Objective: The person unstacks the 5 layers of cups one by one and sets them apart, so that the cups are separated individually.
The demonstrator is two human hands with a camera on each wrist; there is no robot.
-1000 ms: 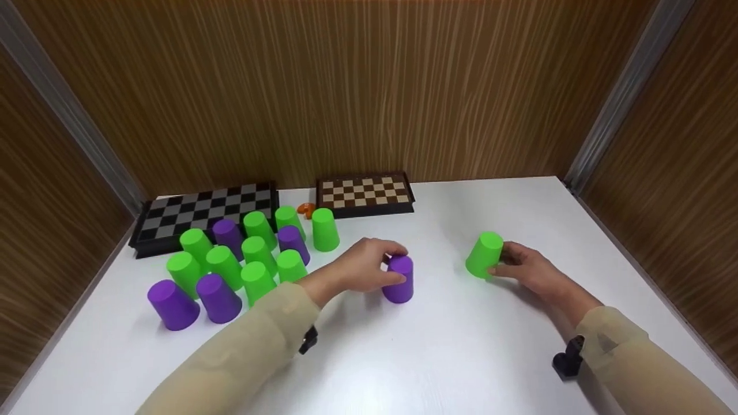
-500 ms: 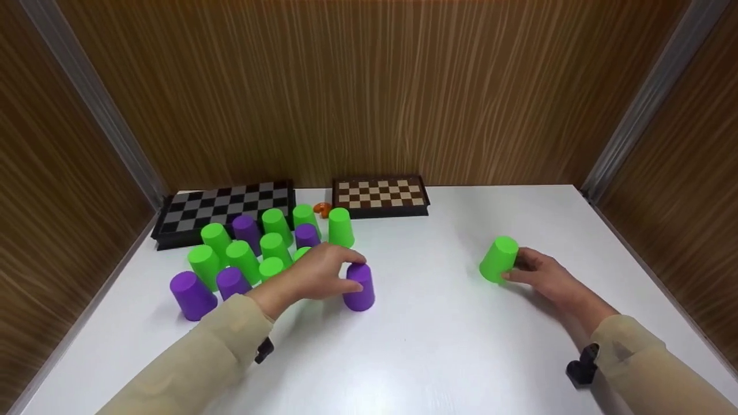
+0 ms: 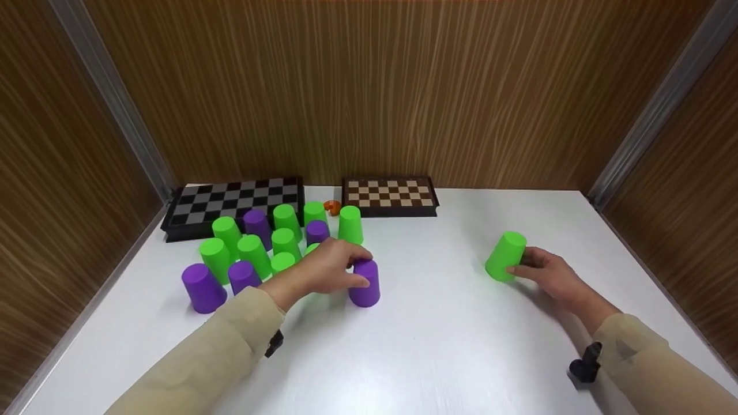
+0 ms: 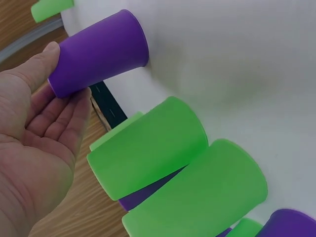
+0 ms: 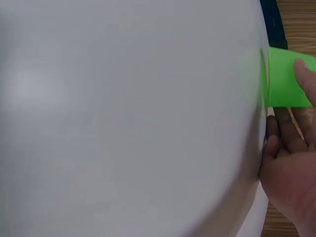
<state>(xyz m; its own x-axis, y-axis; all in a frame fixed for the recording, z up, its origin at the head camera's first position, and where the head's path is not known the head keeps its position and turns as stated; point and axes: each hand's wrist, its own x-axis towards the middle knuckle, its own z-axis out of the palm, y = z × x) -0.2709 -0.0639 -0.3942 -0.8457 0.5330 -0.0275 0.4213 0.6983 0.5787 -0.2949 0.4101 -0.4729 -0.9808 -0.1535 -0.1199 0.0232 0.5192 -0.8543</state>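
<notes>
My left hand (image 3: pixel 330 266) grips a purple cup (image 3: pixel 365 288) near its narrow end, thumb on one side and fingers on the other. The cup is upside down, just right of a group of upturned cups; in the left wrist view its wide rim faces the table, and I cannot tell whether it touches. Farther right, my right hand (image 3: pixel 550 275) holds a green cup (image 3: pixel 505 256) from its right side, also mouth down. Several green cups (image 3: pixel 253 253) and purple cups (image 3: pixel 203 288) stand close together at the left. My left hand and forearm hide part of that group.
A black and grey checkered board (image 3: pixel 242 199) lies behind the cups. A smaller brown and cream chessboard (image 3: pixel 390 195) sits against the wooden back panel (image 3: pixel 403 92). Between the boards is a small orange object (image 3: pixel 332 207). Wooden side walls flank the white table (image 3: pixel 438 346).
My left hand has carried the purple cup leftward, closer to the group of cups. The right hand keeps its hold on the green cup. The head view has shifted slightly.
</notes>
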